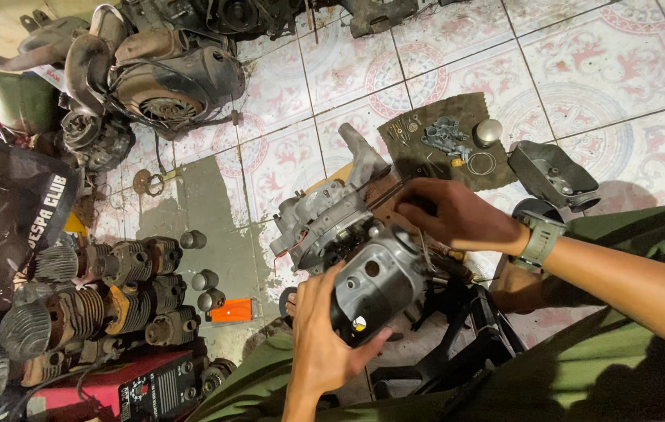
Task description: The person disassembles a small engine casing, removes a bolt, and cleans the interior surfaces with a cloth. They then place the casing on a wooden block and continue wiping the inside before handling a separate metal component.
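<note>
Grey cast-metal engine casing (324, 215), grimy, propped on a black stand (457, 336) just above the floor; a rounded grey metal cover (375, 285) with a small round yellow-and-white sticker sits against its near side. Left hand (320, 344): palm and curled fingers (371, 340) clasp the lower edge of the cover, thumb side uppermost. Right hand (446, 215), with a grey-green wristwatch (539, 238) at the wrist: fingers pinched shut on a thin dark tool or part at the top of the casing; what exactly they grip cannot be told. Containers: one dark oblong metal housing (551, 176), open side up, lying on the floor beside the cloth, nothing visible inside. Brown cloth (446, 137) spread flat beyond the casing, carrying loose small parts: a cluster of grey fittings (446, 137), a domed silver cap (489, 131), a thin wire ring (481, 162), a few screws and washers. Floor (582, 70): white tiles with a red ornamental pattern, stained dark near the middle. Left side: a row of finned engine cylinders (105, 301), rusty and grey, an orange utility knife (232, 310), a red electrical unit (141, 387) with knobs. Far left corner: a second, black and oily engine (160, 78) with an exhaust pipe. Olive-green trousers (582, 367) fill the near right.
</note>
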